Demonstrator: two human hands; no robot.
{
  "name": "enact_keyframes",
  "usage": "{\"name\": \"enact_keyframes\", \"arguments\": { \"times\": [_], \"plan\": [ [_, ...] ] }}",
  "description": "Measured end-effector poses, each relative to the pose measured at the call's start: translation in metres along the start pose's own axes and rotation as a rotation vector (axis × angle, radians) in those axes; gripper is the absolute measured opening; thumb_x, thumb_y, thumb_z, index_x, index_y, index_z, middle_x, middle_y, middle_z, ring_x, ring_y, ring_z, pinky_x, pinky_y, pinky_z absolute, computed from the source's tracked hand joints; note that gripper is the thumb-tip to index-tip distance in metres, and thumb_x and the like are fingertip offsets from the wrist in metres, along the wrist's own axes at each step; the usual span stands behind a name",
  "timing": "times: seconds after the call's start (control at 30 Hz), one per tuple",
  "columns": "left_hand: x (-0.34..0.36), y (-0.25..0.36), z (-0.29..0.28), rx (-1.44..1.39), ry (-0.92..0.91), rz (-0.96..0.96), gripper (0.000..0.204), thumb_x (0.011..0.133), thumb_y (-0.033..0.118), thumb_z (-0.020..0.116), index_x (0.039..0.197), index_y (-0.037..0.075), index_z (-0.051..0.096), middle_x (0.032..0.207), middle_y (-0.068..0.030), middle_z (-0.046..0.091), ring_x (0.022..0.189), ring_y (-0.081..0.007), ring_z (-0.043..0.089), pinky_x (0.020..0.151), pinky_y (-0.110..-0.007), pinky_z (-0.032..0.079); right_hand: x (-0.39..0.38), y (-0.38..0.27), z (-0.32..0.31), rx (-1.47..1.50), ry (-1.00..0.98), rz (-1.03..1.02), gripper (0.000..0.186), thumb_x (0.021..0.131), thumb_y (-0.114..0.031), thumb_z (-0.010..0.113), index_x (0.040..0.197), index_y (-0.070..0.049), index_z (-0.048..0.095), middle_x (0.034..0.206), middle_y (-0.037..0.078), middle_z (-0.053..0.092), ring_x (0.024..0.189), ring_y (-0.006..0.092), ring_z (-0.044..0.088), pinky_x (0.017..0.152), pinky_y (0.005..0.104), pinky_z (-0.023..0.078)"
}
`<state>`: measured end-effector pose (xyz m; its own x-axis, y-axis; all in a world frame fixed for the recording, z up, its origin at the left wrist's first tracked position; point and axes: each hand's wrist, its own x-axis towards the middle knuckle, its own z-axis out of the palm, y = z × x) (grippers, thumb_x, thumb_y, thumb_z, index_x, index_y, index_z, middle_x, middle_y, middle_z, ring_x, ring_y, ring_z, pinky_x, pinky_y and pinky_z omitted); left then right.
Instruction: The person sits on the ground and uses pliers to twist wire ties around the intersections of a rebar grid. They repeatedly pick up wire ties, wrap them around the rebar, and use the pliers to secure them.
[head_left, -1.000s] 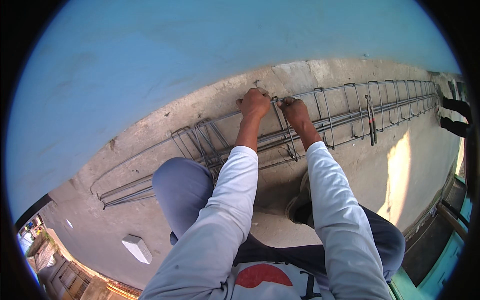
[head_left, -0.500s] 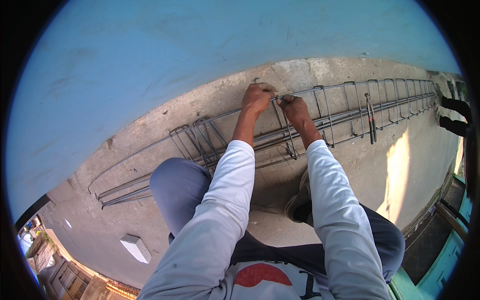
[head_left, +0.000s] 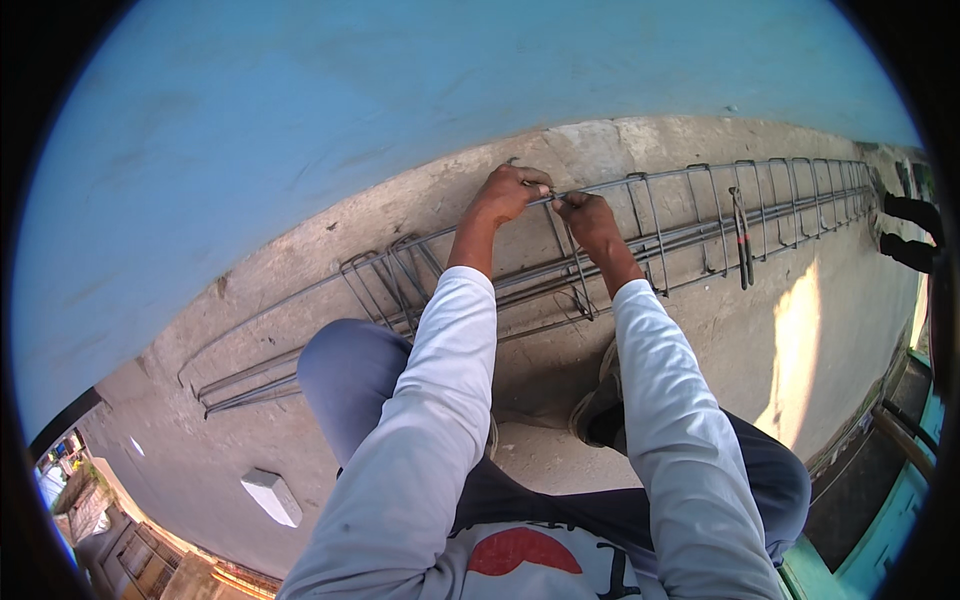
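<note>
A long cage of steel reinforcing bars [head_left: 690, 235] with square stirrups lies on the concrete floor [head_left: 300, 300] along a blue wall. My left hand [head_left: 510, 190] grips the top bar of the cage where a stirrup [head_left: 570, 260] crosses it. My right hand [head_left: 585, 215] is closed just to the right of it at the same joint, pinching what looks like thin tie wire. Both arms wear light long sleeves.
A bunch of loose stirrups [head_left: 395, 275] leans on the bars to the left. A dark tool [head_left: 740, 235] hangs on the cage to the right. Another person's feet [head_left: 910, 230] stand at far right. A pale block [head_left: 272, 497] lies lower left.
Both hands have stayed at the same stirrup joint, with only small shifts of the fingers. The cage has not moved.
</note>
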<state>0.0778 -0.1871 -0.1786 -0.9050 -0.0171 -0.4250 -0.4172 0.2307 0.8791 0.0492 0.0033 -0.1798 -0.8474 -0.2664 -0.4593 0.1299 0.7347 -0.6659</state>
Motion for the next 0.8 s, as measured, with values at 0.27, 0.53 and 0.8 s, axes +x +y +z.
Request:
{"name": "enact_keyframes", "arguments": {
  "times": [0.27, 0.53, 0.8],
  "plan": [
    [0.031, 0.016, -0.029, 0.343, -0.248, 0.102, 0.020, 0.092, 0.020, 0.072, 0.109, 0.012, 0.078, 0.110, -0.0091, 0.075, 0.105, -0.0259, 0.067, 0.093, -0.040, 0.050, 0.000, -0.004, -0.002, -0.018, -0.049, 0.012, 0.039, 0.093, -0.035, 0.071, 0.110, 0.000, 0.073, 0.090, 0.016, 0.072, 0.085, 0.0274, 0.063, 0.080, 0.0393, 0.050],
    [0.018, 0.020, -0.007, 0.609, -0.030, 0.426, 0.011, 0.093, 0.016, 0.069, 0.101, 0.011, 0.074, 0.107, -0.0069, 0.072, 0.104, -0.0326, 0.065, 0.090, -0.045, 0.049, 0.002, 0.001, -0.003, -0.063, -0.049, 0.000, 0.040, 0.092, -0.040, 0.072, 0.114, -0.006, 0.075, 0.106, 0.020, 0.074, 0.103, 0.0383, 0.070, 0.090, 0.0435, 0.053],
    [-0.009, 0.008, 0.012, 0.694, 0.276, 0.668, 0.016, 0.093, 0.010, 0.063, 0.105, 0.015, 0.072, 0.108, -0.0022, 0.071, 0.100, -0.0272, 0.066, 0.089, -0.041, 0.049, 0.002, -0.003, -0.003, -0.131, -0.026, -0.034, 0.043, 0.094, -0.038, 0.070, 0.119, -0.002, 0.073, 0.110, 0.023, 0.073, 0.107, 0.0378, 0.069, 0.093, 0.0421, 0.052]
  ]
}}
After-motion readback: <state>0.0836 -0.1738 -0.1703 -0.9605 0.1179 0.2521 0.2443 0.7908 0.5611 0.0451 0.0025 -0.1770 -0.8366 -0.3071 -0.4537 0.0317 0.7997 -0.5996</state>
